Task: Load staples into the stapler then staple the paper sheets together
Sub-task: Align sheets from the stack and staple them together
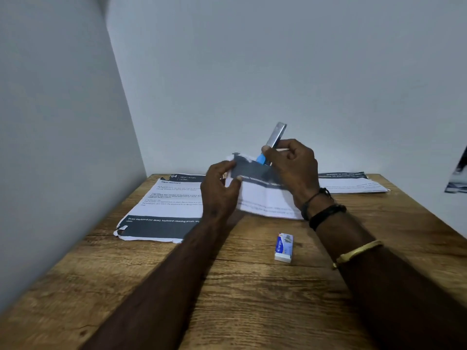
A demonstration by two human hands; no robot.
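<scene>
My left hand [222, 188] pinches the upper left corner of a set of paper sheets [265, 198], lifted off the wooden table [240, 286]. My right hand [293, 168] grips a blue and silver stapler [274, 142] at the sheets' top edge. The stapler's metal end sticks up and away from me, and its blue part sits against the paper's dark header band. Most of the stapler's lower half is hidden behind my fingers and the paper. A small white and blue staple box [285, 247] lies on the table near my right forearm.
A printed sheet [164, 205] with dark bands and a torn corner lies flat at the left. More sheets [353, 183] lie at the back right against the wall. White walls close in the table at the left and the back.
</scene>
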